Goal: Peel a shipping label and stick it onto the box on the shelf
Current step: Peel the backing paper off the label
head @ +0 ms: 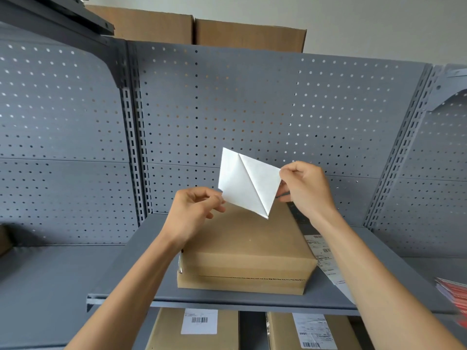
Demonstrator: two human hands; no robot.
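Two bare hands hold a white paper label in the air above a plain brown cardboard box. The left hand pinches its lower left edge; the right hand pinches the right corner, where a diagonal line crosses the sheet. The rectangular box sits on a smooth grey metal shelf backed by perforated grey panels.
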